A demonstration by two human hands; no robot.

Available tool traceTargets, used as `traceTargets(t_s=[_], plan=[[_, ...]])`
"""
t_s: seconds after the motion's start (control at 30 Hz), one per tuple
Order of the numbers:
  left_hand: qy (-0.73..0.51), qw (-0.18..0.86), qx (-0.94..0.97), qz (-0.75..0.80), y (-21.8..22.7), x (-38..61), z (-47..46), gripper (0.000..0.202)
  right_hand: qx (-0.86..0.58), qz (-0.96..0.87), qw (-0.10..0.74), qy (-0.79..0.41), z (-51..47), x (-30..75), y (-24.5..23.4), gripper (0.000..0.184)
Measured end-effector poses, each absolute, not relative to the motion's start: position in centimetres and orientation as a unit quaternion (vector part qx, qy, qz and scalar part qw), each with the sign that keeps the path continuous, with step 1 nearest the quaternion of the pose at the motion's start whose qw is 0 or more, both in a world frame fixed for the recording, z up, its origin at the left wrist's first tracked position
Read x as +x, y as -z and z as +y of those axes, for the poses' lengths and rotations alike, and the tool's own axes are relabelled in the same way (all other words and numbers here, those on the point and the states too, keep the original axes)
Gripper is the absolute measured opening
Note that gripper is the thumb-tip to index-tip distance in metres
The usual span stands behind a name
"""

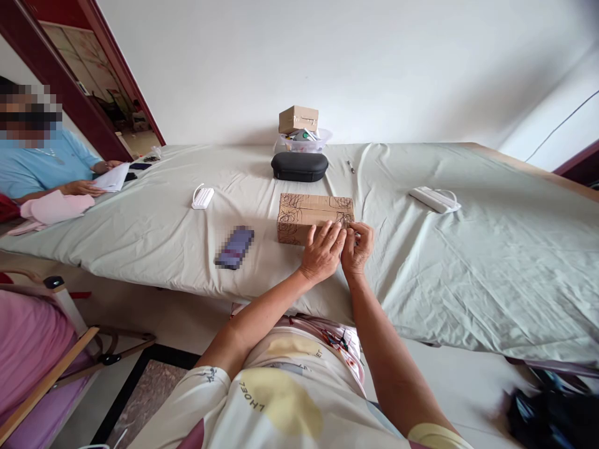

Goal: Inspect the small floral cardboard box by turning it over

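A brown cardboard box [299,215] lies on the cloth-covered table in front of me, with dark scribbled swirls at the corners of its top and on its front side. My left hand [322,254] rests on the box's front edge, its fingers stretched out and slightly apart. Close beside it, my right hand [358,246] is at the box's front right corner, fingers curled in a pinch. Whatever it may hold is hidden by the fingers.
Behind the box stand a black hard case [299,167], a plastic basket [316,144] and a smaller carton [298,118]. A pen [350,166], two white items [203,197] [435,199] and a blurred phone-like object [234,247] lie around. At left, a person [51,162] holds papers.
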State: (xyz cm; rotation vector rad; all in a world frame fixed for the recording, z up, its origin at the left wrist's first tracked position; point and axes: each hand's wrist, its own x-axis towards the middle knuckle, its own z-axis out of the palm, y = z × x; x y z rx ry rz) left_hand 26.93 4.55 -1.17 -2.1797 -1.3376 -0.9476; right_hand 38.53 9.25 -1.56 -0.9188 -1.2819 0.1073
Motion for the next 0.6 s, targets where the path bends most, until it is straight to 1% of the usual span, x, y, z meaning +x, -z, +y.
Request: traceTargets(t_s=[0.17,0.3,0.4,0.5,0.6], plan=[[0.341,0.199,-0.782,-0.482,0.3,23.9,5.0,0.051,-0.409,-0.584,0.7,-0.043,9.6,38.7,1.4,0.028],[0.389,0.156,-0.74,-0.526,-0.3,19.8,5.6,0.049,-0.422,-0.584,0.691,-0.055,9.8,38.7,1.5,0.031],[0.437,0.124,-0.672,-0.585,-0.2,17.0,6.4,0.046,-0.429,-0.582,0.687,-0.067,10.0,38.7,1.7,0.032],[0.486,0.078,-0.621,-0.609,1.0,15.5,7.2,0.056,-0.434,-0.578,0.687,-0.076,10.2,38.7,2.0,0.034],[0.516,-0.017,-0.599,-0.612,3.1,15.4,7.8,0.065,-0.444,-0.58,0.679,-0.077,10.5,38.8,2.6,0.039]])
